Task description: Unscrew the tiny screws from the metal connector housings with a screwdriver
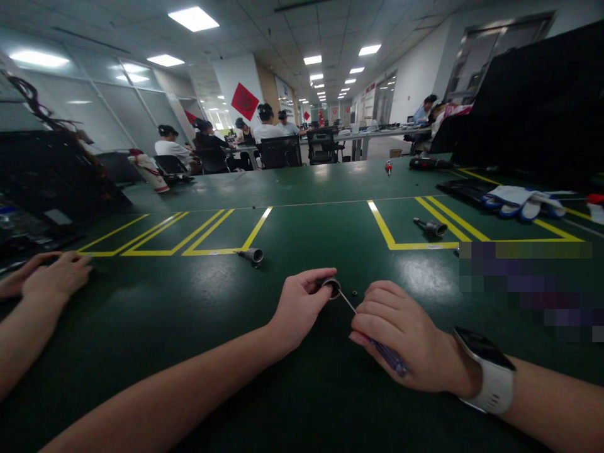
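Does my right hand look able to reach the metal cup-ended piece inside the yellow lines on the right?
Probably yes: only green tabletop and flat yellow tape seem to separate the right hand from the metal cup-ended piece, though that hand holds a screwdriver.

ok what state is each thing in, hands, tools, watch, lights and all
Metal cup, held, mouth facing up at a tilt
Screwdriver, held, tip at the cup's mouth
Left hand, closed on the cup
Right hand, closed around the screwdriver
Left stemmed cup, on its side
Right stemmed cup, on its side
Gloves, unworn
Smartwatch, worn
Ceiling lights, on
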`<state>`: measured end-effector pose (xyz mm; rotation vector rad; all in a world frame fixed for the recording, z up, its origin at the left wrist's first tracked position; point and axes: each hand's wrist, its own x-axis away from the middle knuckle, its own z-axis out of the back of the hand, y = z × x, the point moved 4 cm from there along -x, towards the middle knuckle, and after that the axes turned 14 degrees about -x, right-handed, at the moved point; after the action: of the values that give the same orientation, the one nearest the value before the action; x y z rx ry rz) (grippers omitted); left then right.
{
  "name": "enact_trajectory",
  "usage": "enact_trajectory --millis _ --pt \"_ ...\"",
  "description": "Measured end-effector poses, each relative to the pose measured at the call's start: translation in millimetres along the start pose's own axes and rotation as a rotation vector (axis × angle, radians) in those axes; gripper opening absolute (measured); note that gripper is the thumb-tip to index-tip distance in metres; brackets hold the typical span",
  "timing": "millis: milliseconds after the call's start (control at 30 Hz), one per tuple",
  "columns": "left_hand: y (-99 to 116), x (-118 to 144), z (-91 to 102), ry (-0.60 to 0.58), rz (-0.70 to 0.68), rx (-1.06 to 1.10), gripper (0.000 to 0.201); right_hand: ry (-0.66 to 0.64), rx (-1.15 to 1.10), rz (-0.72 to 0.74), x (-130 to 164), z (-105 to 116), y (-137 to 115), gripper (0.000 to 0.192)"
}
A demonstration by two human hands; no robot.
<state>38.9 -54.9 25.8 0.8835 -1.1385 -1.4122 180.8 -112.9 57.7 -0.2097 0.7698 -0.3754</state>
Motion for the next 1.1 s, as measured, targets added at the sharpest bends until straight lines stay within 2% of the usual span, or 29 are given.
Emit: enact_trajectory --millis 167,467,533,600,667,733,800,900,1100 --pt "-1.7 -0.8 0.1 0.001 -0.004 -0.026 0.032 -0.027 0.016 0.010 0.1 -0.7 -2.6 0.011" --pt "-6.5 -3.1 -0.9 -0.021 -0.064 -0.036 0.031 -0.003 0.082 0.001 1.6 -7.4 -1.4 0.011" --pt "-8.4 -4.6 0.2 -0.015 -0.070 -0.063 0.029 0.015 0.028 0.006 1.9 -4.9 -2.1 0.010" --pt "-10.0 -6.7 1.6 -0.021 -0.072 -0.089 0.028 0.098 -0.086 -0.015 2.9 2.0 -0.9 0.009" --pt "-11.1 -8.8 3.5 -0.028 -0.066 -0.103 0.026 0.257 -0.215 -0.118 4.9 11.9 6.4 0.011" --pt "-11.2 -10.4 5.4 -0.030 -0.058 -0.085 0.027 0.418 -0.329 -0.315 8.6 19.6 20.6 0.020" --pt "-10.0 -10.9 7.1 -0.019 -0.052 -0.050 0.030 0.509 -0.415 -0.537 13.1 21.8 36.8 0.027" --pt "-7.7 -10.2 8.7 0.006 -0.046 -0.023 0.033 0.530 -0.484 -0.750 17.5 19.0 54.8 0.031" --pt "-6.4 -8.9 7.0 -0.001 -0.041 -0.034 0.031 0.504 -0.541 -0.812 19.6 11.9 64.2 0.033"
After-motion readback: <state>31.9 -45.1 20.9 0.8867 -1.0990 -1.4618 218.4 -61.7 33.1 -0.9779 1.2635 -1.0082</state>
